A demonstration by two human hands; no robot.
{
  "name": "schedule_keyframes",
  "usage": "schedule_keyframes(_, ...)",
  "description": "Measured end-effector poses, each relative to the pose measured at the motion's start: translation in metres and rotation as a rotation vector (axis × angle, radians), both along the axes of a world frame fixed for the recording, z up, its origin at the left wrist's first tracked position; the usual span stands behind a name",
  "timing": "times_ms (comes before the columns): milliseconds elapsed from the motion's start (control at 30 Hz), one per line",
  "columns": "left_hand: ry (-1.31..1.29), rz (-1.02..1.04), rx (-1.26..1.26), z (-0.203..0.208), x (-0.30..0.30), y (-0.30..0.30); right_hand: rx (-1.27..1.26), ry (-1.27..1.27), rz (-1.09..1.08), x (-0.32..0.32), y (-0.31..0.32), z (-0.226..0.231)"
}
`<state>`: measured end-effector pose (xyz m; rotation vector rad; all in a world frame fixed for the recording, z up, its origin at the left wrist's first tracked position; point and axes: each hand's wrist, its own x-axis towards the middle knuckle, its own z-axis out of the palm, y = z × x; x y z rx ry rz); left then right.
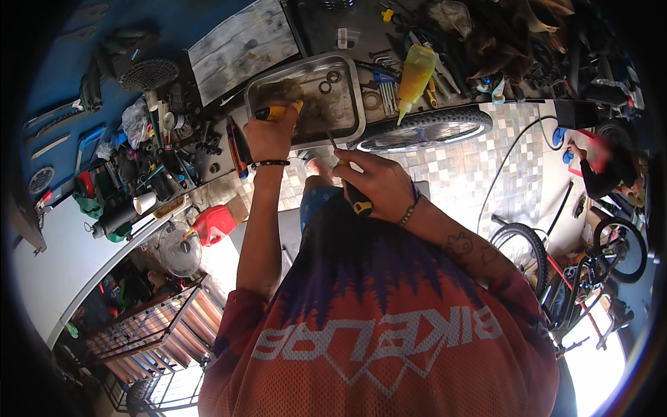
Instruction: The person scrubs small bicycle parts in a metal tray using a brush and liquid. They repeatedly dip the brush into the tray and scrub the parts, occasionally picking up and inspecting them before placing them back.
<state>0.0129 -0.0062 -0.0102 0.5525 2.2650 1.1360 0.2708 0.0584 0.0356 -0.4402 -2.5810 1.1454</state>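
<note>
My left hand (269, 139) is closed around a yellow-and-black tool handle (276, 111) over the left part of a shallow metal tray (342, 111). The working end of that tool cannot be made out. My right hand (381, 182) grips a screwdriver (359, 200) by its yellow-and-black handle, just in front of the tray. Its thin shaft points up and left toward the tray's near edge. Inside the tray lie a dark ring (324, 87) and another ring (333, 75), with murky brown residue on the bottom.
Beyond the tray lies a stained pale sheet (243, 45). A yellow squeeze bottle (415, 75) and several hand tools lie to its right. A bicycle wheel (424, 132) sits below the bench edge. Red-and-blue pliers (237, 149) rest left of the tray. Another person (611, 163) is at far right.
</note>
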Motion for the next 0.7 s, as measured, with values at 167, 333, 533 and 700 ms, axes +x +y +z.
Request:
schedule_keyframes(167, -0.032, -0.022, -0.003, 0.006, 0.002, 0.000, -0.009, -0.039, 0.018, 0.001, 0.000, 0.001)
schedule_keyframes(333, -0.040, -0.037, 0.042, 0.011, 0.010, 0.002, -0.010, -0.034, 0.016, 0.000, 0.000, 0.001)
schedule_keyframes(533, -0.009, -0.082, 0.019, 0.004, -0.001, -0.001, -0.011, -0.024, 0.021, 0.000, 0.000, -0.001)
schedule_keyframes(700, -0.076, -0.079, 0.057, 0.006, -0.005, -0.002, -0.011, -0.003, 0.010, -0.002, -0.001, -0.002)
